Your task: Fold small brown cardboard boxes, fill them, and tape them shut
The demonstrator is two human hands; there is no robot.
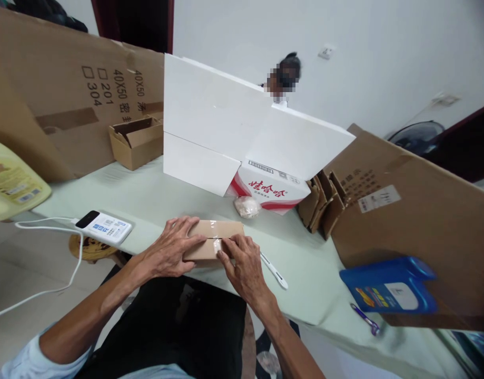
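Observation:
A small brown cardboard box (202,252) lies near the front edge of the table, its top flaps meeting at a dark seam. Clear tape (214,229) crosses that seam. My left hand (174,247) grips the box's left end, fingers over the top and thumb low at the near side. With bent fingers, my right hand (244,263) holds the box's right side and touches the tape by the seam. Just right of this hand lies a slim white tool with slots (274,271), perhaps a cutter. A clear plastic-wrapped bundle (247,207) sits behind the box.
White panels (218,116) and a red-white carton (271,187) stand behind. Large cardboard sheets (407,221) flank the table (305,273). A cabled phone or power bank (103,227) and yellow jug (15,181) are left; a blue bottle (389,287) is right. A person (285,76) is beyond.

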